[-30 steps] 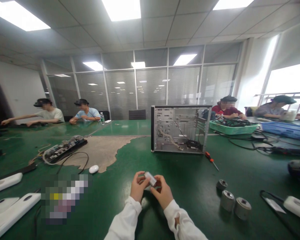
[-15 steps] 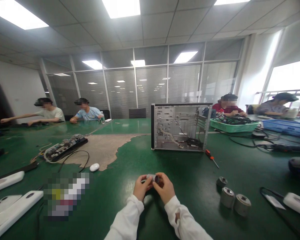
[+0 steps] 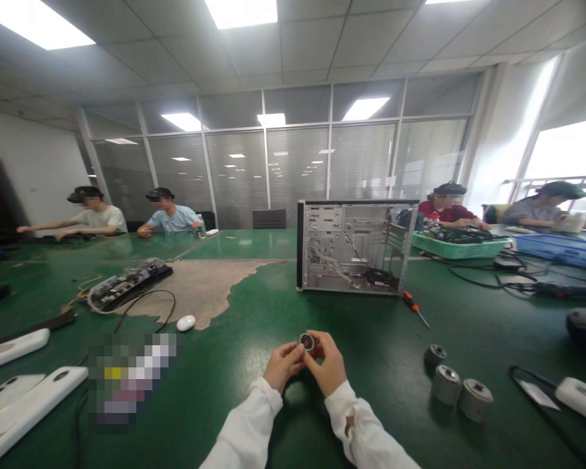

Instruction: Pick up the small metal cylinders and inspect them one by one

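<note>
A small grey metal cylinder (image 3: 306, 342) is held over the green table, its round end facing me and showing a dark, reddish inside. My left hand (image 3: 284, 366) pinches it from the left, and my right hand (image 3: 328, 362) grips it from the right. Both sets of fingertips nearly meet at its lower edge. To the right, three metal cylinders stand on the table: a small one (image 3: 435, 354), a larger one (image 3: 445, 384) and another (image 3: 475, 399). Beyond my hands is an open computer case (image 3: 354, 247).
An orange-handled screwdriver (image 3: 415, 309) lies right of the case. Behind it are a green basket (image 3: 466, 246) and a blue basket (image 3: 561, 249). Circuit parts (image 3: 129, 284), a white mouse (image 3: 186, 322) and white devices (image 3: 34, 413) lie left. Several people sit across the table.
The cylinder has turned in my hands from lying sideways to showing its round end. Both hands have shifted slightly.
</note>
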`<state>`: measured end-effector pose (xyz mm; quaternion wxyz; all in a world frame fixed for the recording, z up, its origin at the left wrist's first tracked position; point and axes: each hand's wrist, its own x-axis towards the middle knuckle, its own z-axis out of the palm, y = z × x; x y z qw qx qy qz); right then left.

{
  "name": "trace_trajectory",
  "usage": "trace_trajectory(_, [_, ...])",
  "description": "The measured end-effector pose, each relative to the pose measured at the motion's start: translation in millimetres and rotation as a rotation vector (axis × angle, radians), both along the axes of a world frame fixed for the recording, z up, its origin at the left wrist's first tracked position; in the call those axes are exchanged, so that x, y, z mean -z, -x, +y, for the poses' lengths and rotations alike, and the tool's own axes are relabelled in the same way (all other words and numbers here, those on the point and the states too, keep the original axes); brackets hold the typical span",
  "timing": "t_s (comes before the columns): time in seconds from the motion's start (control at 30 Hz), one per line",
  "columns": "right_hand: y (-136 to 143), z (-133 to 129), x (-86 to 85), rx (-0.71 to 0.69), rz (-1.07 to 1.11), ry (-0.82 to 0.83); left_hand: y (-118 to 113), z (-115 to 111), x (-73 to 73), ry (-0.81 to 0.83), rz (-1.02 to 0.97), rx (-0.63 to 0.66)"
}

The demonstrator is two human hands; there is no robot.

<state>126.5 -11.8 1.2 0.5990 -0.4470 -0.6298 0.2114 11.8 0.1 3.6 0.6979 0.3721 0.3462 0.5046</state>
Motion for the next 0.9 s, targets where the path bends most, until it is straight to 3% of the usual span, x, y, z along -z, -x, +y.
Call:
trace_trajectory(0.2, [0,0,1.9,-0.058,0.064,0.0,3,3,5.3,0.086,-0.087,0.051])
trace_trajectory(0.4, [-3,3,3.5,-0.06,0.211,0.081,7,3,-2.3,0.207,-0.172,0.09])
trace_trajectory(0.9, [-7,5,1.2,-0.081,0.304,0.218,15,1,-9.4,0.156,-0.343,0.237])
